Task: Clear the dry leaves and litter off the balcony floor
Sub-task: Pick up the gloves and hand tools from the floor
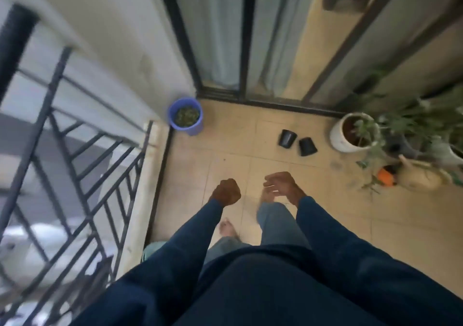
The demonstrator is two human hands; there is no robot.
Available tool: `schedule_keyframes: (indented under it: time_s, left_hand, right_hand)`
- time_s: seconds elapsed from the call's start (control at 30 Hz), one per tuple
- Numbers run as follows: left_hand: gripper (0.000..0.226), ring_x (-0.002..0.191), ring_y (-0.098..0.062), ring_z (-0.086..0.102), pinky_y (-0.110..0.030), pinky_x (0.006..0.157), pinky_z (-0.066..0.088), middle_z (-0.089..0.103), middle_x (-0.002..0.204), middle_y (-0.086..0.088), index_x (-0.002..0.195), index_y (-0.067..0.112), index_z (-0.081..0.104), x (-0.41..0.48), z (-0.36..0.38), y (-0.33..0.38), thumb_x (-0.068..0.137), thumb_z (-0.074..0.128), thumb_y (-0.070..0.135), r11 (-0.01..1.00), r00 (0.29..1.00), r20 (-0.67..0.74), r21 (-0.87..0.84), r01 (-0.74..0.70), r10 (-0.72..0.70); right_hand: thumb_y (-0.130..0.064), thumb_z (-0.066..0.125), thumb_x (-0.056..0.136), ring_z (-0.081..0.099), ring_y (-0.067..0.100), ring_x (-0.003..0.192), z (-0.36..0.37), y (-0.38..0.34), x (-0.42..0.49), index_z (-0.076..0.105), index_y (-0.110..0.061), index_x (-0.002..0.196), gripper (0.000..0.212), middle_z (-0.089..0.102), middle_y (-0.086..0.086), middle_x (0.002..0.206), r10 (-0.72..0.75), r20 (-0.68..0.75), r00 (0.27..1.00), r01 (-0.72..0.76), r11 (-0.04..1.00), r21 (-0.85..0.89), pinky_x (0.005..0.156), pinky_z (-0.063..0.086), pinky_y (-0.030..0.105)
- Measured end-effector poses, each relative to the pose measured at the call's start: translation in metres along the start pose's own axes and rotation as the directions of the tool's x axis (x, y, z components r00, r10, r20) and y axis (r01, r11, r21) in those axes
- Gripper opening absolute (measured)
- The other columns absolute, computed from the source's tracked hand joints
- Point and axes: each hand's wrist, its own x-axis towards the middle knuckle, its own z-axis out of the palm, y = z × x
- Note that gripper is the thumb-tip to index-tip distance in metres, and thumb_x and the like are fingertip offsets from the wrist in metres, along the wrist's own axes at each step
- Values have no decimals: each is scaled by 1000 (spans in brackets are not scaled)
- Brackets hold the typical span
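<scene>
Head view: I see the left hand (225, 191) balled into a tight fist over the balcony floor (233, 145), with nothing showing in it. The right hand (283, 185) hangs just beside it, fingers loose and empty. Leaves (186, 116) sit in the blue bucket (193, 130) in the far corner. Two black pots (288, 138) lie tipped near the white planter (337, 140).

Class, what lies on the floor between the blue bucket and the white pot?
Two small black pots lie tipped over, nearer the white pot than the blue bucket; the rest is bare tile. Head view shows it.
</scene>
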Motion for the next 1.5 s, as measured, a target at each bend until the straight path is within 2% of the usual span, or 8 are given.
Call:
schedule_keyframes:
  time_s: [0.23, 0.53, 0.7, 0.9, 1.13, 1.3, 1.4, 1.5]
  left_hand:
    - [26, 107, -37, 70, -44, 92, 59, 69, 117, -12, 114, 4, 70, 10, 30, 174, 92, 56, 8, 931, 977, 119, 303, -203, 174]
    - [30, 123, -31, 61, -40, 105, 50, 63, 132, -6, 122, 15, 66, 51, 132, 389, 94, 56, 19, 622, 882, 314, 626, -471, 351]
    - [19, 114, -25, 64, -36, 96, 54, 68, 123, 0, 101, 26, 71, 62, 200, 472, 91, 57, 20, 408, 773, 489, 660, -630, 404]
    - [26, 103, -19, 63, -24, 79, 46, 67, 113, 4, 81, 32, 62, 32, 252, 555, 89, 53, 9, 304, 667, 600, 599, -741, 442]
    - [22, 100, -30, 67, -29, 81, 48, 72, 102, -11, 79, 20, 60, 33, 310, 654, 92, 57, 3, 176, 498, 712, 479, -860, 495]
    - [32, 101, -34, 64, -35, 81, 49, 69, 105, -12, 69, 29, 47, 30, 363, 725, 95, 57, 12, 77, 475, 764, 495, -866, 436]
    - [18, 104, -30, 64, -36, 85, 52, 70, 109, -10, 81, 22, 60, 18, 396, 757, 94, 56, 9, 59, 475, 793, 492, -868, 380]
    - [16, 104, -29, 66, -39, 87, 56, 72, 107, -7, 91, 16, 69, 12, 438, 780, 95, 54, 11, 60, 461, 817, 471, -880, 346]
  right_hand:
    - [-8, 65, 93, 68, 31, 80, -145, 34, -12, 69, 2, 106, 17, 71, 21, 98, -11, -140, 990, 51, 957, 286, 73, 55, 35]
    - [-9, 63, 96, 67, 28, 76, -327, 72, -48, 71, 2, 107, 18, 71, 18, 92, 61, -437, 897, 212, 809, 548, 66, 56, 32]
    - [-8, 56, 100, 71, 26, 79, -375, 103, -67, 70, -3, 104, 15, 73, 18, 97, 158, -509, 846, 291, 663, 690, 71, 59, 34]
    - [-9, 58, 99, 69, 27, 79, -428, 119, -78, 71, -3, 102, 14, 72, 16, 93, 260, -544, 798, 375, 492, 786, 67, 57, 31]
    - [-6, 57, 99, 65, 30, 79, -514, 123, -92, 68, 5, 108, 18, 69, 19, 93, 330, -564, 757, 454, 356, 817, 68, 54, 34]
    - [-12, 56, 91, 60, 27, 72, -578, 129, -101, 65, 0, 94, 15, 65, 17, 86, 283, -555, 783, 552, 95, 828, 66, 47, 33]
    - [-22, 61, 80, 63, 30, 77, -609, 145, -106, 66, 1, 100, 31, 68, 19, 93, 309, -565, 765, 580, 49, 813, 69, 49, 34]
    - [-12, 47, 95, 63, 30, 75, -644, 173, -107, 66, 3, 101, 25, 68, 18, 91, 327, -562, 759, 601, -20, 799, 69, 49, 34]
